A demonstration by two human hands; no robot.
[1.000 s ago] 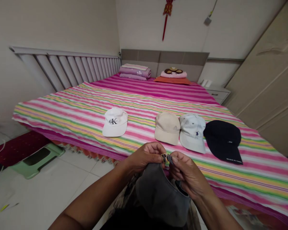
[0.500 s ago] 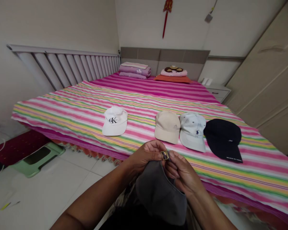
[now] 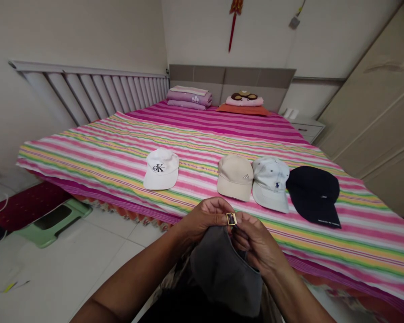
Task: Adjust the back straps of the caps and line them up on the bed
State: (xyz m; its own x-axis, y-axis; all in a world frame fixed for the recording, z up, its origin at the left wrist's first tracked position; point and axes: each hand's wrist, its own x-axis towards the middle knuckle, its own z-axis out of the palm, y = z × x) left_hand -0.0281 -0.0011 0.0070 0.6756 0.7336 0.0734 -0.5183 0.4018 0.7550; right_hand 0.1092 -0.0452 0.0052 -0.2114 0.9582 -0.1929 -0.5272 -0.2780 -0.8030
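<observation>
- Grey baseball cap (image 3: 224, 273): held up by both hands just off the near edge of the striped bedsheet (image 3: 87, 152), crown hanging below them. Judged light and soft; likely to sag, so best held by the strap or brim.
- Small gold-coloured buckle (image 3: 231, 219): on the back strap (image 3: 234, 228), between the hands. Looks stiff, small and possibly slippery; suits a thumb-and-fingertip pinch.
- Left hand (image 3: 205, 220): fingers closed around the cap's rear edge.
- Right hand (image 3: 259, 244): fingers closed, pinching the strap just below the buckle; exact contact partly hidden.
- Ahead on the bedsheet, in a row: white cap (image 3: 160, 169), beige cap (image 3: 234, 177), pale blue cap (image 3: 270, 184), navy cap (image 3: 312, 195).
</observation>
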